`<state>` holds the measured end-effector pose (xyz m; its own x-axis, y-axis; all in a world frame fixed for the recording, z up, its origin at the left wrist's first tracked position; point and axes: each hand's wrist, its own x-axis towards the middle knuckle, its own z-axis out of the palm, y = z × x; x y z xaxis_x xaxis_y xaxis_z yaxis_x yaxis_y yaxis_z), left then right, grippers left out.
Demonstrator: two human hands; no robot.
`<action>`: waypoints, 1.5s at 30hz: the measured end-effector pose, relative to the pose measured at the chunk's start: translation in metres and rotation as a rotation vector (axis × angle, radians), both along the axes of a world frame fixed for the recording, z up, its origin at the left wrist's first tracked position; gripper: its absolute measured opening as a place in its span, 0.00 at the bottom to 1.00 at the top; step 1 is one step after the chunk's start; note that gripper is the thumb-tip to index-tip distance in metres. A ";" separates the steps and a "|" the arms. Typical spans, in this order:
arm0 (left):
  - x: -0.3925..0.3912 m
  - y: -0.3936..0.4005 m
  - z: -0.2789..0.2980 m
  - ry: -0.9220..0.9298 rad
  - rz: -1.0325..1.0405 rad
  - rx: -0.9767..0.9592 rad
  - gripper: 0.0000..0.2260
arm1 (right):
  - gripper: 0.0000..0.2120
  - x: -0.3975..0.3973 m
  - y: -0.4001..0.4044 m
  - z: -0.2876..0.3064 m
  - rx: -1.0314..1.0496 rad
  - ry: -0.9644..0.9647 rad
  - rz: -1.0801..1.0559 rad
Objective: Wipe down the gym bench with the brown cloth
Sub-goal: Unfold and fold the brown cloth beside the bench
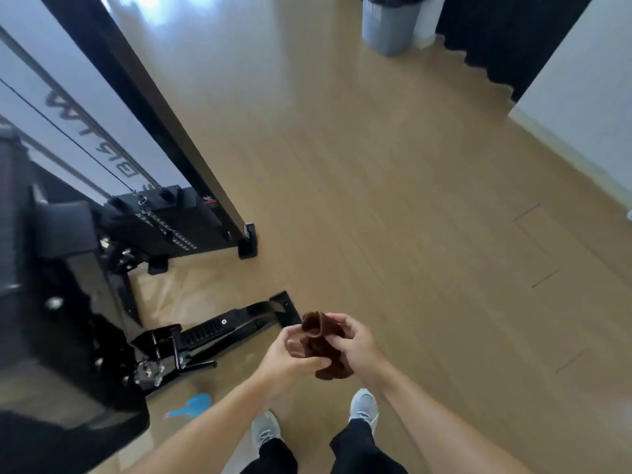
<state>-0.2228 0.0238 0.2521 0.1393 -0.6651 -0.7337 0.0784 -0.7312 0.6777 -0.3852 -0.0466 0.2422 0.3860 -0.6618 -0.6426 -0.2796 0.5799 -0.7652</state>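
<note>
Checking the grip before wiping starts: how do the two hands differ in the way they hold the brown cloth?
The left hand sits lower, its thumb pressed across the middle of the brown cloth. The right hand sits higher and pinches the cloth's upper folded edge with its fingertips. The left palm faces up toward the camera; the right shows its back. Both grip the same bunched cloth above the floor, away from the bench.

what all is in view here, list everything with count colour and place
brown cloth: 1, brown, bunched between both hands, above the floor
gym bench: 1, black, left edge
cable machine: 1, black frame, upper left, feet on the floor
bin: 1, grey, top centre by the wall
curtain: 1, black, top right
blue object: 1, blue, on the floor beside the bench
floor: 1, tan wood
shoes: 2, grey, bottom centre
left hand: 1, gripping the cloth
right hand: 1, gripping the cloth
</note>
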 end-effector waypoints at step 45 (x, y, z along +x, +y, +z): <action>0.103 0.247 0.090 0.354 0.214 -0.247 0.17 | 0.15 0.110 0.217 0.160 -0.027 -0.095 0.126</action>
<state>-0.1193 0.2707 0.3421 0.0627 -0.8093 -0.5841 0.4667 -0.4936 0.7339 -0.2753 0.1709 0.4021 0.5251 -0.6208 -0.5822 -0.2747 0.5238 -0.8063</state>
